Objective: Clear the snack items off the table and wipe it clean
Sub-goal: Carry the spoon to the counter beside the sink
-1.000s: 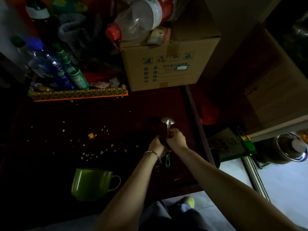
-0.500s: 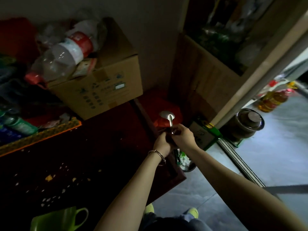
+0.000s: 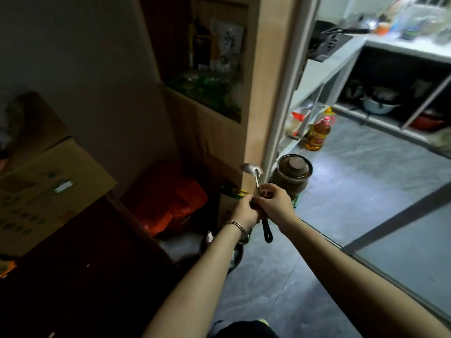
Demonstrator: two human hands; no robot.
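Forearms, two and bare, reach up from the bottom edge. The left hand (image 3: 244, 212), with one thin metal bracelet (image 3: 240, 228) on its wrist, is curled tight against the right hand (image 3: 275, 206). The right hand's fingers pinch the slim stem of one shiny metal spoon (image 3: 251, 169), which stands upright with its oval bowl on top. One dark handle (image 3: 267, 231) with a looped end hangs below the meeting hands. The left hand seems to grip it, though the hold itself is hidden.

At lower left lies the dark table (image 3: 73, 276), its surface dull, with a few pale crumbs (image 3: 87, 265) on it and its right edge just beside the left forearm. Past that edge, one round metal bowl (image 3: 235, 256) sits on the smooth grey floor (image 3: 341, 228).

Farther back, one crinkled orange bag (image 3: 175, 203) sits between a matte cardboard box (image 3: 48, 191) and a tall wooden cabinet (image 3: 214, 142). Beyond the doorway the floor widens past one squat lidded clay jar (image 3: 291, 175) and one amber oil bottle (image 3: 318, 135) toward a pale counter (image 3: 402, 48).
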